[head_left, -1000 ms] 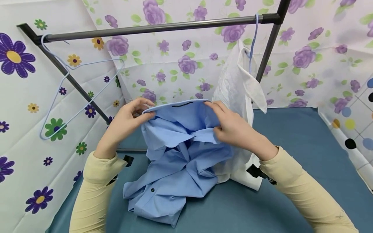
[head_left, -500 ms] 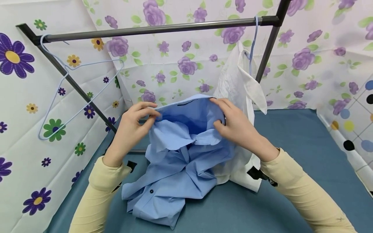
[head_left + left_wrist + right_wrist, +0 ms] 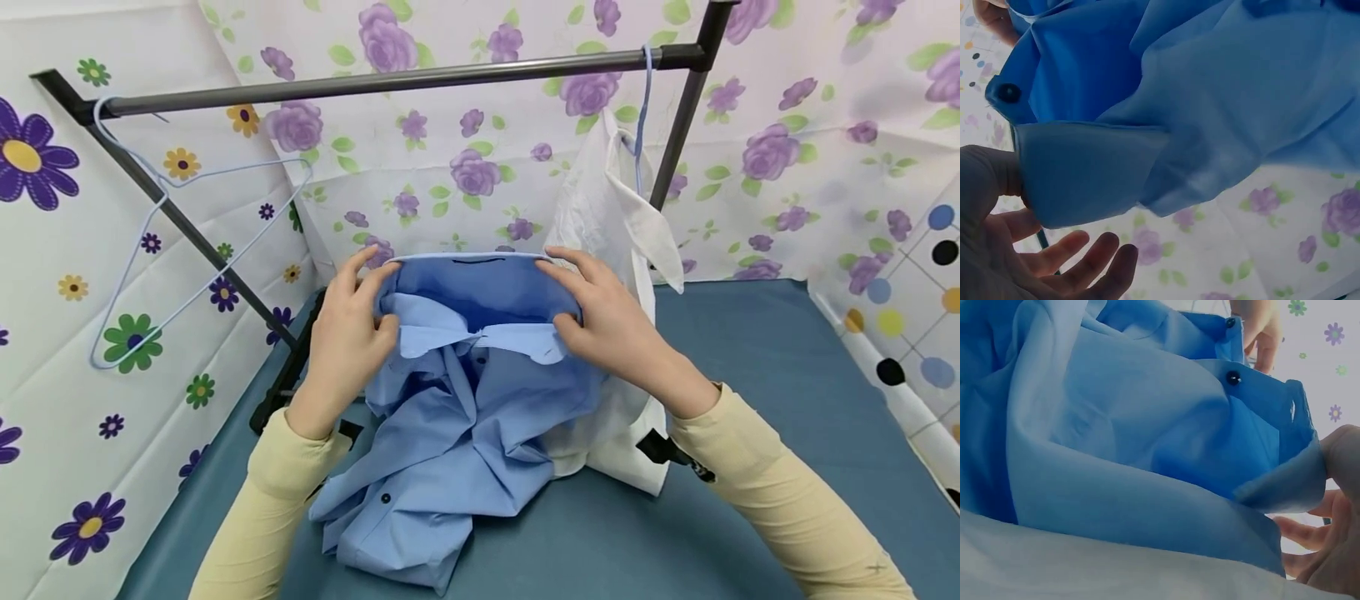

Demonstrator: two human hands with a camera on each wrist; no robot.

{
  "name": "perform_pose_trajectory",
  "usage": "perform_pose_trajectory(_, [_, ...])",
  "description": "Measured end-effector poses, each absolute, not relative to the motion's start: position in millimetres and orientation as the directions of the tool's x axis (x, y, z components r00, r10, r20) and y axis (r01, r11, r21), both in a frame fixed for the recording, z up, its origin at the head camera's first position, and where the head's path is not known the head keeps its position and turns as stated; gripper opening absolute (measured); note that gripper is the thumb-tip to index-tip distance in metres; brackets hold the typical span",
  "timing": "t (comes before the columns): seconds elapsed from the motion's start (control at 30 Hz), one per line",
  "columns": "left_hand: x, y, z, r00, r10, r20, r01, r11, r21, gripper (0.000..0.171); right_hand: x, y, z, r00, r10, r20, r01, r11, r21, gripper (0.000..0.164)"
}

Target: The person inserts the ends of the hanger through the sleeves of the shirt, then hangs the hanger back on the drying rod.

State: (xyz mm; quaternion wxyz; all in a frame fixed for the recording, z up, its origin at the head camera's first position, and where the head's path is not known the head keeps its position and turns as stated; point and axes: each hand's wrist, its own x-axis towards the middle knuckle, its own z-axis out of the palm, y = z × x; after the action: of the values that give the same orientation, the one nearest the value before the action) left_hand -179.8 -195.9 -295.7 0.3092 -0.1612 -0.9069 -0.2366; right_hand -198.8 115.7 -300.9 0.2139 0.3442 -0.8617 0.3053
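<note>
A light blue shirt with dark buttons is held up by its collar, while its lower part lies crumpled on the blue-green surface. My left hand pinches the collar's left side between thumb and fingers; in the left wrist view, its other fingers spread loosely below the collar flap. On the opposite side, my right hand pinches the collar between thumb and fingers. Near its thumb in the right wrist view is a turned-up collar edge. The neck opening faces me, with a dark mark on its inner back.
A dark rack bar crosses behind the hands. A bare blue wire hanger hangs at its left end. A white garment on another blue hanger hangs at the right, close behind my right hand. Flowered sheets cover the walls.
My left hand has let its hold slip along the collar and re-gripped with fingers raised, moving slightly right and down. The collar now lies more level and its front flaps sit evenly. My right hand stays nearly in place.
</note>
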Motion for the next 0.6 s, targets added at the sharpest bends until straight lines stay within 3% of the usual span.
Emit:
perform_pose_trajectory(0.27, [-173, -205, -284, -0.801, 0.211, 0.560, 0.465, 0.809, 0.359, 0.054, -202, 111, -296, -0.730, -0.449, 0.515, -0.674, 0.595, -0.437, 0.062])
perform_pose_trajectory(0.6, [-166, -212, -293, -0.814, 0.310, 0.491, 0.549, 0.685, 0.479, 0.042, -196, 115, -305, -0.711, -0.472, 0.521, -0.702, 0.509, -0.497, 0.061])
